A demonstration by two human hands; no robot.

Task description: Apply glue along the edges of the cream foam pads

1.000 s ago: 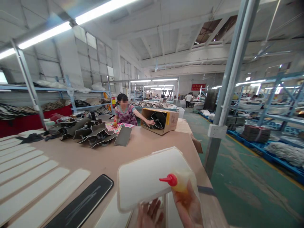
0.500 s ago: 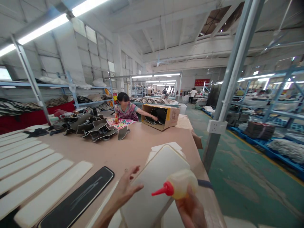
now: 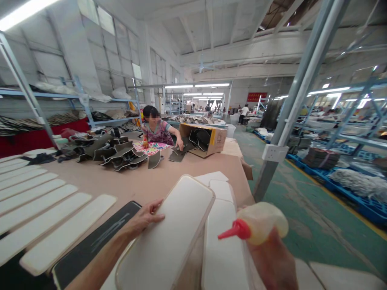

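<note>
My left hand (image 3: 148, 219) grips the left edge of a long white panel (image 3: 173, 225) with rounded corners, thumb on top and fingers at the rim. The panel is tilted over the tabletop. In my right hand (image 3: 273, 257) is a squeeze bottle (image 3: 264, 221) of yellowish liquid, its red nozzle pointing left. Other white panels (image 3: 223, 233) lie under and beside the bottle. Left of my left forearm rests a black panel (image 3: 99, 237) with a pale scribble of streaks on its face.
A row of white strips (image 3: 69, 229) lies along the left of the brown table (image 3: 136, 177). Grey-green curved pieces (image 3: 111, 153) are heaped farther back. A co-worker (image 3: 155, 129) reaches toward dark pieces by a cardboard box (image 3: 217, 141). A metal post (image 3: 275, 151) stands at the right.
My left hand has closed on the white panel, which has turned and moved left. My right hand has carried the bottle right. The co-worker's hand has come out of the box with dark pieces.
</note>
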